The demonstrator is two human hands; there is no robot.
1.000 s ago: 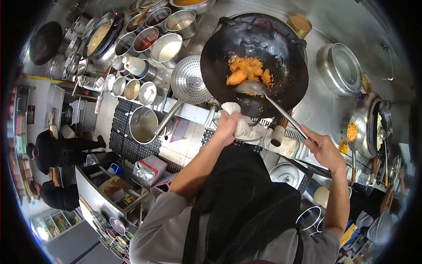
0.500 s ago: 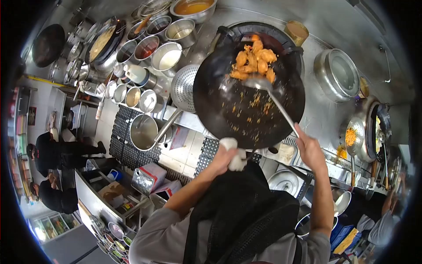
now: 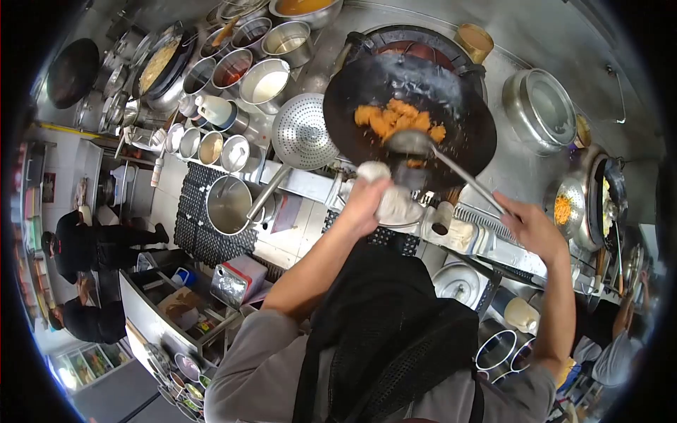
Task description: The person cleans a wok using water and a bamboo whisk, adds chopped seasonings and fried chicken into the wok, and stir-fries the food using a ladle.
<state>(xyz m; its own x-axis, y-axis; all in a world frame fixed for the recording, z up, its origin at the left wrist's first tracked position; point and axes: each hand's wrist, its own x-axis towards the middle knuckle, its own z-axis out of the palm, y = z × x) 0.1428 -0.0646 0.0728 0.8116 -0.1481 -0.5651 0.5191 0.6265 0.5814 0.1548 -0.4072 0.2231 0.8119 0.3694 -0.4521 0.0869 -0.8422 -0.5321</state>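
A black wok (image 3: 465, 141) is lifted and tilted above the burner ring at the upper middle. My left hand (image 3: 365, 206) is closed around a white cloth (image 3: 398, 206) at the wok's near edge; the grip under the cloth is hidden. Orange fried pieces (image 3: 395, 118) lie in the wok's middle. My right hand (image 3: 529, 223) is closed on the handle of a metal ladle (image 3: 409, 142), whose bowl is inside the wok, against the near side of the pieces.
A perforated strainer (image 3: 305, 132) rests left of the wok, near bowls of sauces (image 3: 266, 83). A steel pot (image 3: 230, 204) stands below it. Stacked metal pans (image 3: 541, 113) are at the right. Two people (image 3: 77, 240) are at the far left; another (image 3: 620, 356) is at the lower right.
The wok first came down toward me, then went back up and away. The pieces went from its far side to its middle. My right hand and the ladle handle moved right.
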